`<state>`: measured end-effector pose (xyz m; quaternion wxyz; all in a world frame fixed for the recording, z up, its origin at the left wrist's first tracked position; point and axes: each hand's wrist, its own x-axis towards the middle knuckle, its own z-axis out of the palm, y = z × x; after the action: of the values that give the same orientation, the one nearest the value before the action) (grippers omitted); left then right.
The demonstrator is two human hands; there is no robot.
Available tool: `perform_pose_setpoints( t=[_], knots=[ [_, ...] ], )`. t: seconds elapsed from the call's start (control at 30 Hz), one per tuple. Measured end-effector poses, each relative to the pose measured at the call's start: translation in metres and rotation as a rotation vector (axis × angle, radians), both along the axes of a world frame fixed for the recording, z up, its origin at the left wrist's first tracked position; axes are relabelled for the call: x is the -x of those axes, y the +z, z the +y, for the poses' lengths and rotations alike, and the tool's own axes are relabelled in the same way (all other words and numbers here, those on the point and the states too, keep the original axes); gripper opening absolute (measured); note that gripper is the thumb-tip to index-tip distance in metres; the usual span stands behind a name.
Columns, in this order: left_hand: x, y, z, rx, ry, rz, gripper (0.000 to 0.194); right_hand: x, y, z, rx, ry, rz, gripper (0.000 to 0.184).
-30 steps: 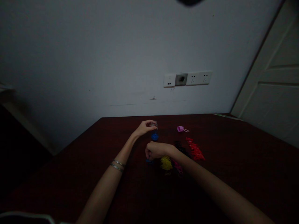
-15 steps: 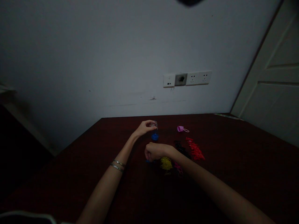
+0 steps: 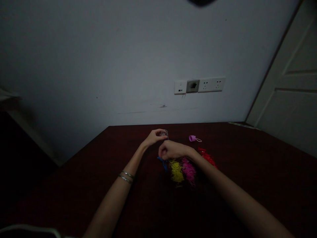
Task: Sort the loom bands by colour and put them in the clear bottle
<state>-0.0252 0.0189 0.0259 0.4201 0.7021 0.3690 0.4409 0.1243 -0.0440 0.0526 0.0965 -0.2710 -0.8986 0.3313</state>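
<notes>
My left hand (image 3: 154, 138) is closed around a small clear container (image 3: 164, 133) near the back of the table, its fingers at the upper part. The container's lower part is hidden behind my right hand (image 3: 170, 150). That hand is closed with bent fingers, just in front of the container. Thin blue pieces (image 3: 163, 162) show directly below its fingertips; whether the fingers pinch any of them is hidden. Beside these lie a yellow pile (image 3: 177, 172) and a pink pile (image 3: 189, 172) of similar thin strands. Past my right forearm, a red pile (image 3: 207, 156) is partly covered.
A small purple cap (image 3: 192, 138) with a loop lies at the back right of the dark red table (image 3: 138, 205). Behind stands a pale wall (image 3: 138, 66) with sockets (image 3: 210, 85). A white door (image 3: 294, 102) is at the right.
My right hand has moved up and slightly right, toward the container. It now hides the blue contents seen there before and the black pile, and uncovers more blue, yellow and pink strands.
</notes>
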Motion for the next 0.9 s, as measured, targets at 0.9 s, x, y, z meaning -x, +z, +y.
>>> perform_pose_setpoints(
  t=[0.9],
  knots=[
    [-0.001, -0.002, -0.001, -0.017, -0.012, 0.043, 0.036, -0.015, 0.034, 0.063, -0.351, -0.409, 0.365, 0.015]
  ],
)
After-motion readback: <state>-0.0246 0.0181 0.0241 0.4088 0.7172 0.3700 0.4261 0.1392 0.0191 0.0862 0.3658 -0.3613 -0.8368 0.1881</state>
